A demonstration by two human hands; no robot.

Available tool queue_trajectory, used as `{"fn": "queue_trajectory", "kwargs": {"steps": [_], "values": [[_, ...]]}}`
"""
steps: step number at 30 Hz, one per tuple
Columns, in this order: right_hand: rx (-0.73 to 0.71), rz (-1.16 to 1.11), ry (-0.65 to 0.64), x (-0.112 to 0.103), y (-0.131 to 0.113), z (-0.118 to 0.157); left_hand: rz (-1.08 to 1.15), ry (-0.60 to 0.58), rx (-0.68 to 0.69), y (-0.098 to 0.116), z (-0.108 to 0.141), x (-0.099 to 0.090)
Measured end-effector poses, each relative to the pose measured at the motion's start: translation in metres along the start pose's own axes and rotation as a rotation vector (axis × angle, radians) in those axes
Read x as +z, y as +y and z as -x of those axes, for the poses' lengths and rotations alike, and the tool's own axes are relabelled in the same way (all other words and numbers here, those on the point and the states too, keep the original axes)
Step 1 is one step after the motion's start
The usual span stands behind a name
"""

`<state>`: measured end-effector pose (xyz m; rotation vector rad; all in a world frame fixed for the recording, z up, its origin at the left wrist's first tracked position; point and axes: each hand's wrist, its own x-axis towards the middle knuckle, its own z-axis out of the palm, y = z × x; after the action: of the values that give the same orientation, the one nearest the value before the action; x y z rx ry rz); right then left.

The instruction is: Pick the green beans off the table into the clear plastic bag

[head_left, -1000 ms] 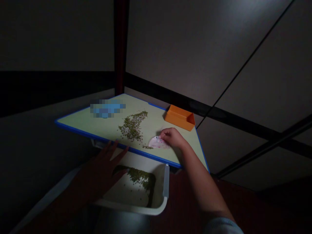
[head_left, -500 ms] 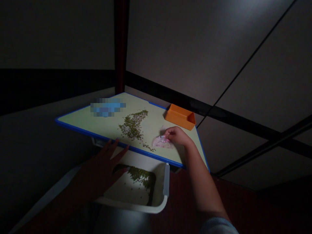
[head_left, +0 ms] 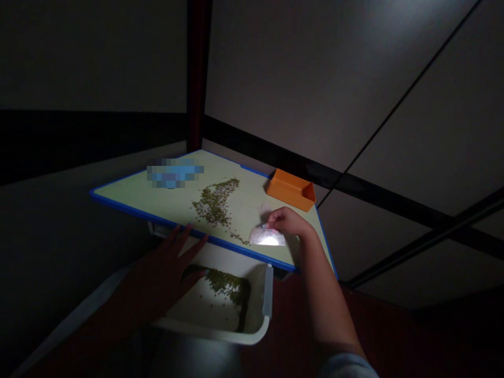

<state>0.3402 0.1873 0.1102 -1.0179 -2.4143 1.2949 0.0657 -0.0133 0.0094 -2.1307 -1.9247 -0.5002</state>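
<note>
My right hand (head_left: 284,220) pinches the upper edge of a small half-round translucent piece (head_left: 268,235), which shines bright white along its lower side. This piece is at the near right part of a pale board with a blue rim (head_left: 157,214). A scattered heap of small green grains (head_left: 213,202) lies left of it, and a thin trail of grains reaches toward the piece. My left hand (head_left: 169,268), dark in shadow, has its fingers spread at the board's near edge, over a white bin (head_left: 252,336); it holds nothing that I can see.
An orange open box (head_left: 291,190) stands at the board's back right. A blurred blue thing (head_left: 173,173) lies at the back left. More green grains (head_left: 228,286) are inside the bin below the board. Dark walls rise behind, with a dark red post (head_left: 196,79) at the corner.
My right hand and the half-round piece have shifted slightly toward the near edge and right. The piece's lower side now shines bright white. My left hand has stayed in place.
</note>
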Motion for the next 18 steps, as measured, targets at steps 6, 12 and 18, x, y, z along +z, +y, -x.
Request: {"fn": "queue_trajectory", "kwargs": {"steps": [6, 12, 18], "values": [[0.001, 0.009, 0.034, -0.0002, -0.0023, 0.0010, 0.005, 0.018, 0.008, -0.0018, 0.0019, 0.0022], [-0.003, 0.011, -0.012, 0.0038, -0.0022, -0.0011, 0.012, 0.017, -0.003, -0.0022, 0.0026, 0.0030], [-0.010, 0.004, -0.057, 0.0047, -0.0001, -0.0022, 0.024, 0.006, -0.004, -0.0032, 0.0024, 0.0048]]}}
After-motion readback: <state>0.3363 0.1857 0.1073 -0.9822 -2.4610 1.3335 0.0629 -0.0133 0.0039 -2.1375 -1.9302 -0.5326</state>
